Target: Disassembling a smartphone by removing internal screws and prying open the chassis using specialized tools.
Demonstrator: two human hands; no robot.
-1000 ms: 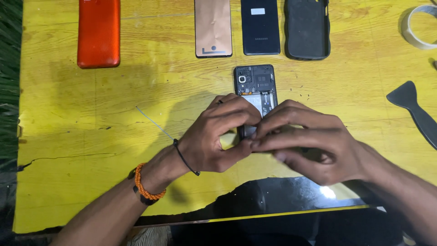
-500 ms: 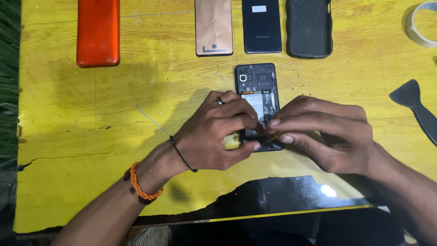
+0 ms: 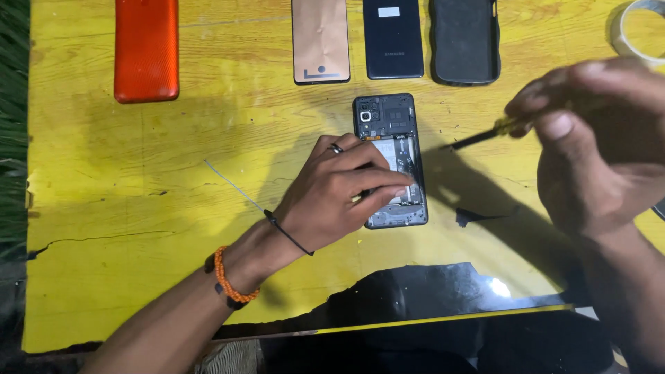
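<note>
An opened black phone (image 3: pixel 385 119) lies face down on the yellow table (image 3: pixel 138 208), its circuit board and battery showing. My left hand (image 3: pixel 339 190) rests on its lower half, fingers pressing the body flat. My right hand (image 3: pixel 596 138) is lifted off to the right, close to the camera and blurred, pinching a thin screwdriver (image 3: pixel 478 138) whose dark tip points left toward the phone. A small black part (image 3: pixel 463 217) lies on the table just right of the phone.
Along the far edge lie an orange back cover (image 3: pixel 146 48), a rose-gold back cover (image 3: pixel 320 40), a black phone (image 3: pixel 393 38) and a black case (image 3: pixel 465 40). A tape roll (image 3: pixel 634 31) sits at the far right. A thin wire (image 3: pixel 232 183) lies left of my hand.
My right hand has left the phone and risen to the right with the screwdriver. My left hand stays on the phone. The camera has shifted slightly.
</note>
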